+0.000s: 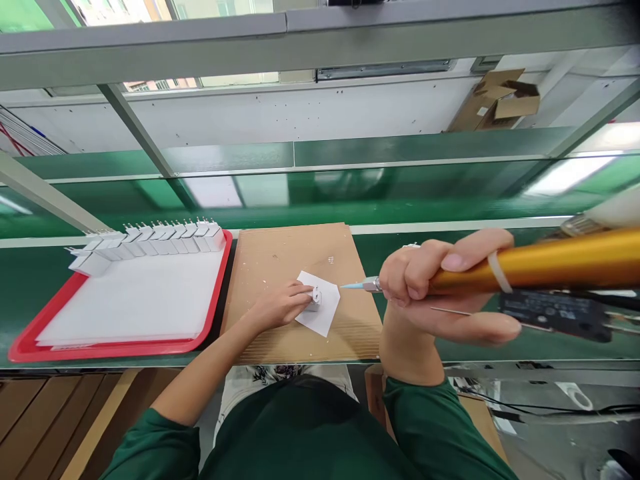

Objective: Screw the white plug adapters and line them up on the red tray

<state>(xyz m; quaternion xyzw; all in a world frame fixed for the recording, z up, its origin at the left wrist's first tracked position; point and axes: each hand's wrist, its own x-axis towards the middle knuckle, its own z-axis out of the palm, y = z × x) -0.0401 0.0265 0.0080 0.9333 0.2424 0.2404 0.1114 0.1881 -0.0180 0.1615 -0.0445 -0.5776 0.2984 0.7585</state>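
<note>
My left hand (286, 305) has its fingers closed on a small white plug adapter (315, 299), which sits on a white piece of paper (327, 308). Under the paper lies a brown cardboard sheet (295, 253). Wrapped in my right hand (425, 280) is a gold pen-shaped tool (560, 263) with a tapered pale blue tip pointing left. That tip ends near the paper's right corner in view, apart from the adapter. A black lever switch (555, 313) hangs along the tool's underside, and my thumb is by its thin metal lever.
Left of the cardboard, a red tray (227, 267) lined with white sheets holds a row of several white plug adapters (150, 241), pins upward. A grey frame bar (300, 43) crosses above the green bench. An open carton (495, 103) stands at the back right.
</note>
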